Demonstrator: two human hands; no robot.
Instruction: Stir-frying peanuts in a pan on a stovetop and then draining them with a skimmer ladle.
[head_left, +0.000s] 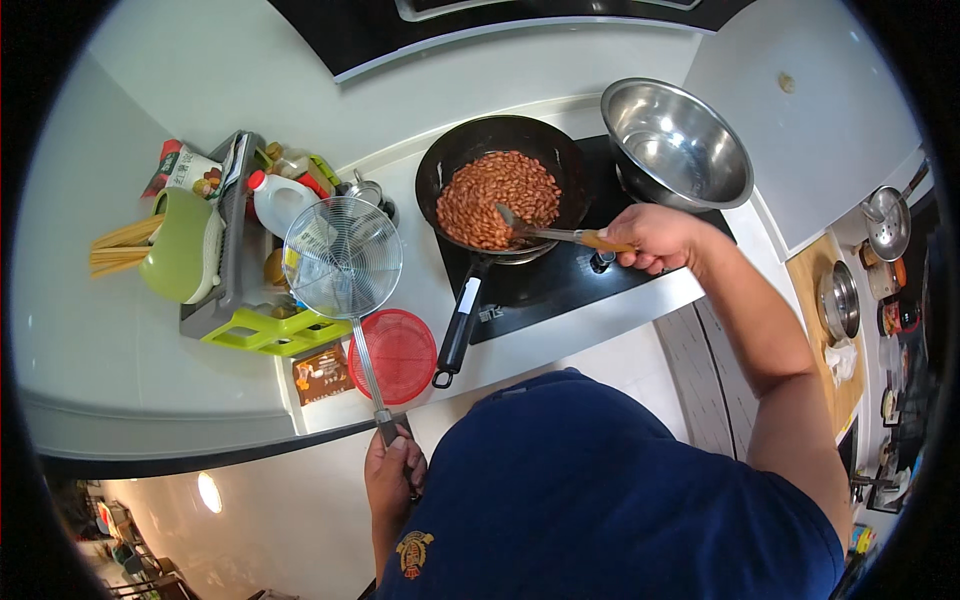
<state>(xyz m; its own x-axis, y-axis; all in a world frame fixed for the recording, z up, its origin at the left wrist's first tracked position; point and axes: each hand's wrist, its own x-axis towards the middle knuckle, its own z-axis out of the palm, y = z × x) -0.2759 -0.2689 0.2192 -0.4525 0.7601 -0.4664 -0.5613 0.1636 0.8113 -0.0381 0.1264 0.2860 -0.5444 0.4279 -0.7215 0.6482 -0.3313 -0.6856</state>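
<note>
My left hand (395, 465) is closed around the dark handle of a wire-mesh skimmer (343, 259), whose round head is raised above the counter beside the storage rack. With my right hand (651, 236) I grip the wooden handle of a metal spatula (555, 234); its blade rests among reddish-brown peanuts (499, 196). They fill the bottom of a black wok (442, 161) on the black cooktop (525, 304), the wok's handle pointing toward me. A large stainless steel bowl (679, 146) stands at the cooktop's back right.
A red plastic strainer basket (394, 356) and a brown packet (322, 373) lie at the counter's left front. Behind them, a grey and green rack (277, 334) holds bottles and jars. A green holder (180, 247) with chopsticks hangs at its left. A range hood (517, 37) is overhead.
</note>
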